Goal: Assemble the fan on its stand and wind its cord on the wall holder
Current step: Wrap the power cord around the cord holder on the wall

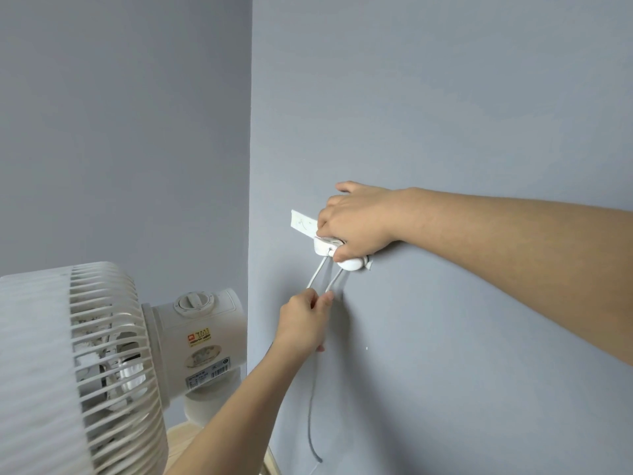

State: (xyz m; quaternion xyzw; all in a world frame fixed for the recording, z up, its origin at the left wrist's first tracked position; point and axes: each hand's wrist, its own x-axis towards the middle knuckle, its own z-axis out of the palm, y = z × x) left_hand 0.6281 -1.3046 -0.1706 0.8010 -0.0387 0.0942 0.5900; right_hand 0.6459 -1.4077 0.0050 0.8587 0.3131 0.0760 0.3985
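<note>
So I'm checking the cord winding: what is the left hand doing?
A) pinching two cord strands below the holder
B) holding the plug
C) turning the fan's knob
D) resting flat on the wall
A: the left hand pinches both strands of the cord hanging from the holder.

1. Fan [113,354]: on the side of its motor housing sits a small sticker [199,336] with a red square logo and a yellow patch. Its print is too small to read.
2. Below it on the same housing is an oval label [202,356]. No words on it can be made out.
3. Lower still is a white rating label [209,374] with a barcode and a round mark. The lines of text are too blurred to read.
4. White strip [303,223] on the wall: a faint scribbled mark, not readable.
</note>
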